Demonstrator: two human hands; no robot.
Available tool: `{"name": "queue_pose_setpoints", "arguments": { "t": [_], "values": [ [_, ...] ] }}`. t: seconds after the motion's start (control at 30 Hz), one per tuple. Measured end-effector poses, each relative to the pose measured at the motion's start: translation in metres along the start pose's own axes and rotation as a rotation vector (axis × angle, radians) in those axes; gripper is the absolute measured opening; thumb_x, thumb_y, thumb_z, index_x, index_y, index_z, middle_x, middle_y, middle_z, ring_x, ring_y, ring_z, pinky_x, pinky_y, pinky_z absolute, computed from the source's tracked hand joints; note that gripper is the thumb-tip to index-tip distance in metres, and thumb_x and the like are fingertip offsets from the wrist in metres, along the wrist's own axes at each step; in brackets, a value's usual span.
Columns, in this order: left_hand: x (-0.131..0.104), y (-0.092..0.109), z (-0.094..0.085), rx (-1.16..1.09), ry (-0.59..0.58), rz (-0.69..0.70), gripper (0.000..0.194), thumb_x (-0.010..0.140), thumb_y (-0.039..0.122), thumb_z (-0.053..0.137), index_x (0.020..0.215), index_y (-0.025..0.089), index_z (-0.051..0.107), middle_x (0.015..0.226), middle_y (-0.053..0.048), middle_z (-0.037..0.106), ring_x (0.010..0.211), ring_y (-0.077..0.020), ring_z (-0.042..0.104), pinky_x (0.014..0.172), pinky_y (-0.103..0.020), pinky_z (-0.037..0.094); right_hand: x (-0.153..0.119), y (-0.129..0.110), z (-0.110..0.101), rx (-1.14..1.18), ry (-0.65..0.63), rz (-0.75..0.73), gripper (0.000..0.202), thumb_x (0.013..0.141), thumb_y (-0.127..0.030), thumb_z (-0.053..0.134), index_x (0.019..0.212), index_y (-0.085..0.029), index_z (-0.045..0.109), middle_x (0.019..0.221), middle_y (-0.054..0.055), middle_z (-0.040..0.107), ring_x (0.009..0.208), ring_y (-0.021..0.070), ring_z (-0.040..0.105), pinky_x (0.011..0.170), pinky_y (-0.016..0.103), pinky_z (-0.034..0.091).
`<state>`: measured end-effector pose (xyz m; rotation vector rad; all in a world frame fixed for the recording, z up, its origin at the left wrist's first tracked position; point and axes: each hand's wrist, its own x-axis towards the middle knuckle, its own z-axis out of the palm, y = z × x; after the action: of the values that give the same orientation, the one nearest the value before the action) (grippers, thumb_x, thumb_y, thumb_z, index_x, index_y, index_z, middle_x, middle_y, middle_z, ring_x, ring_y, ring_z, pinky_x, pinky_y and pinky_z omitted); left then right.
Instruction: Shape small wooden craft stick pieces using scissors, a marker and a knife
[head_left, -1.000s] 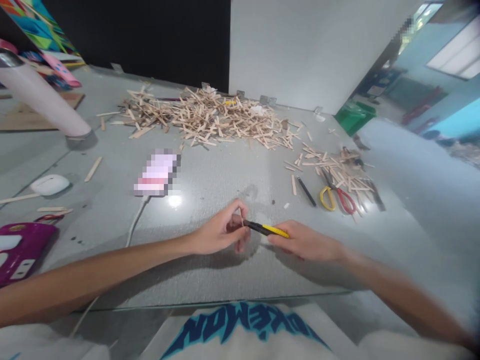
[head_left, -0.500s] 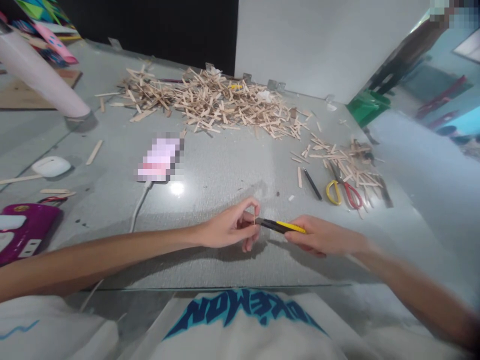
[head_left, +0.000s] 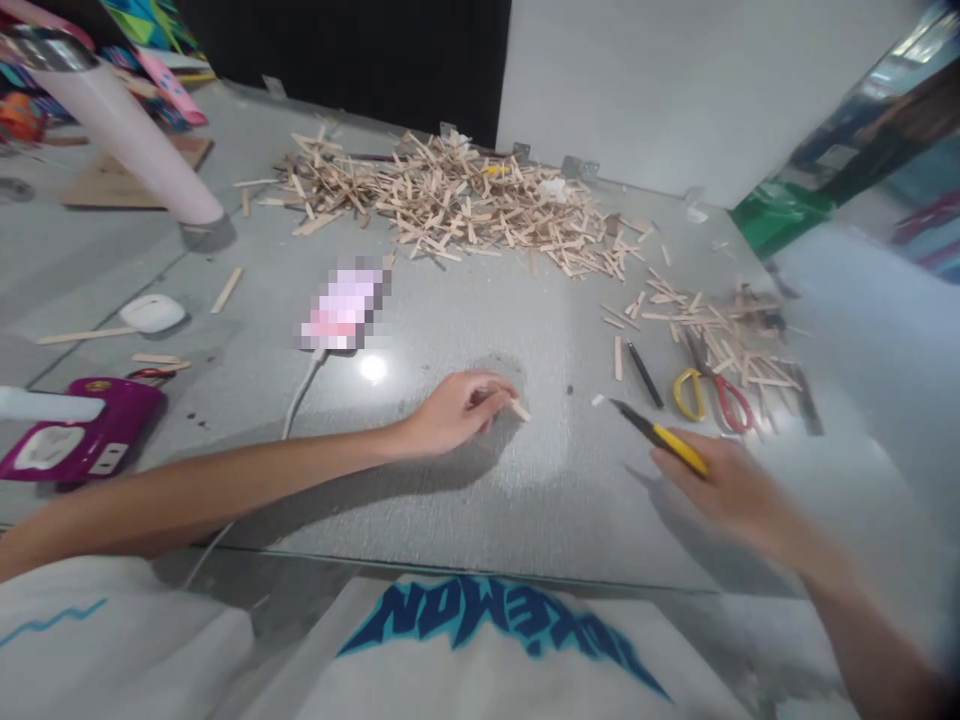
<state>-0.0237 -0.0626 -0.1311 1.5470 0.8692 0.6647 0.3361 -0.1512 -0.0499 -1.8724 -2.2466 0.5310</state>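
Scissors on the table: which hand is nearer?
Right. The right hand, gripping the yellow-and-black cutter, is just on the near side of the scissors; the left hand, holding a wooden stick, is farther off to their left.

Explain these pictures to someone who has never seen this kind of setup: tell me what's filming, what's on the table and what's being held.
There is no machine here, just a person's two bare hands. One camera, worn on the person's head, takes every picture, looking forward and down. The left hand pinches a small wooden piece. The right hand grips a yellow-and-black knife, held apart from that piece. On the gray table are a big pile of wooden sticks, scissors, a phone and a pink bottle.
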Motion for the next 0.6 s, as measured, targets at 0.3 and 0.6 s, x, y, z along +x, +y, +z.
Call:
{"name": "queue_pose_setpoints", "arguments": {
  "t": [0.3, 0.6],
  "values": [
    [0.003, 0.004, -0.005, -0.021, -0.014, -0.096, 0.033, 0.112, 0.044, 0.056, 0.102, 0.016, 0.07, 0.08, -0.005, 0.075, 0.053, -0.0119, 0.067, 0.039, -0.018, 0.045, 0.032, -0.068, 0.023, -0.382, -0.218, -0.161, 0.015, 0.109, -0.029, 0.055, 0.103, -0.019, 0.065, 0.076, 0.006, 0.072, 0.062, 0.0204, 0.061, 0.061, 0.032, 0.023],
    [0.002, 0.011, -0.006, 0.156, -0.007, -0.054, 0.039, 0.112, 0.038, 0.051, 0.084, 0.016, 0.067, 0.061, 0.0, 0.066, 0.044, -0.0097, 0.058, 0.047, -0.02, 0.042, 0.064, -0.086, 0.028, -0.45, -0.281, -0.141, 0.016, 0.111, -0.025, 0.056, 0.111, -0.015, 0.069, 0.081, 0.008, 0.074, 0.067, 0.0212, 0.063, 0.063, 0.034, 0.021]
  ]
}}
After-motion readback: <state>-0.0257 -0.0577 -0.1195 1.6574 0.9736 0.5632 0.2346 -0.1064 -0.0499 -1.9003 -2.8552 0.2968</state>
